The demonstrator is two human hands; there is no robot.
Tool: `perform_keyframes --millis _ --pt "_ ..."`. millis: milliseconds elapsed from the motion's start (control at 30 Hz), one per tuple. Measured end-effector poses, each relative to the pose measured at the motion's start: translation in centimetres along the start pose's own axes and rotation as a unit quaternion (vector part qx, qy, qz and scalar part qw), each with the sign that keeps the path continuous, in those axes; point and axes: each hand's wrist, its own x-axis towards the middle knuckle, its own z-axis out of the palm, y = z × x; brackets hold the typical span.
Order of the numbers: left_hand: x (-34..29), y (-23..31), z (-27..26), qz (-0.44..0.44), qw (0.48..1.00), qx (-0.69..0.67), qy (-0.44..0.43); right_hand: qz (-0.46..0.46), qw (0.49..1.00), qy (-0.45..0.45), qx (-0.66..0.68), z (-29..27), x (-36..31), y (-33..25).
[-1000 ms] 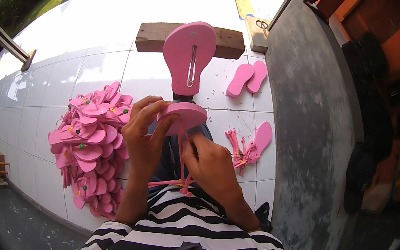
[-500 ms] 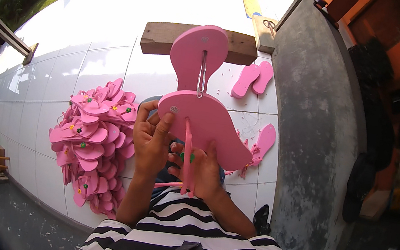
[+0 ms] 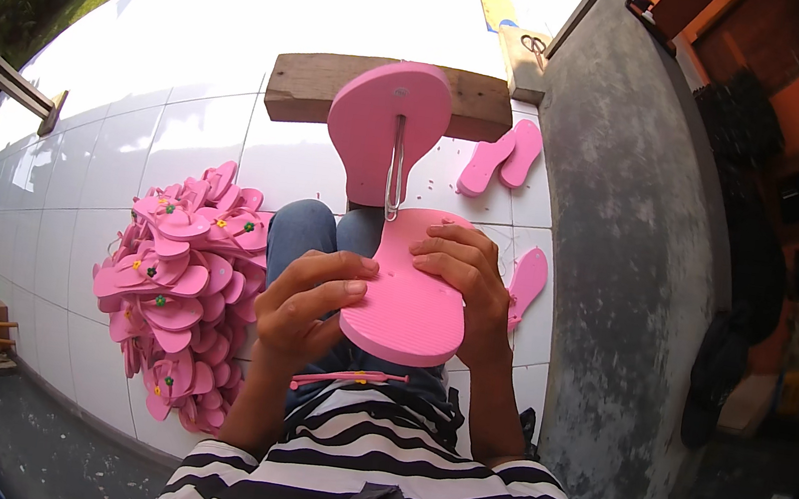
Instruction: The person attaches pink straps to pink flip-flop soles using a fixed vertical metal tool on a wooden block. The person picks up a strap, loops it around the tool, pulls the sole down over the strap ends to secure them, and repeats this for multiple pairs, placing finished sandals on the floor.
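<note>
My left hand (image 3: 307,303) and my right hand (image 3: 461,278) both grip a pink sandal sole (image 3: 413,297) held flat above my lap. Its far end touches a metal hook tool (image 3: 394,173) that hangs from an upright pink sole-shaped form (image 3: 385,127), which stands against a wooden block (image 3: 310,86). A pink strap (image 3: 347,377) with small coloured beads lies across my lap under the sole.
A heap of several finished pink sandals (image 3: 178,281) with flower studs lies on the white tiled floor (image 3: 162,138) to my left. Two loose soles (image 3: 502,157) and another sole (image 3: 526,281) lie to the right, beside a grey concrete wall (image 3: 618,278). Scissors (image 3: 532,45) rest on a far block.
The sole has turned from tilted up in front of me to lying flat against the hook tool. My right hand moved from beneath the sole onto its top.
</note>
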Motion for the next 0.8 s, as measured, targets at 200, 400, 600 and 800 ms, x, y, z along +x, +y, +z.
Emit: perform_keyframes --millis 200,400,600,800 --pt "1.9 -1.4 0.3 0.02 1.0 0.014 0.014 -0.011 0.998 0.045 0.045 1.4 1.6 -0.4" --pt "3.7 -2.5 0.7 0.029 0.999 0.009 0.035 0.003 0.996 0.057 0.072 1.7 2.8 0.3" --pt "6.4 0.7 0.9 -0.277 0.946 -0.164 0.033 0.113 0.991 0.067 -0.001 1.8 3.5 -1.0" --pt "9.0 -3.9 3.4 -0.234 0.965 -0.067 0.096 0.137 0.966 0.176 -0.129 4.3 6.8 2.9"
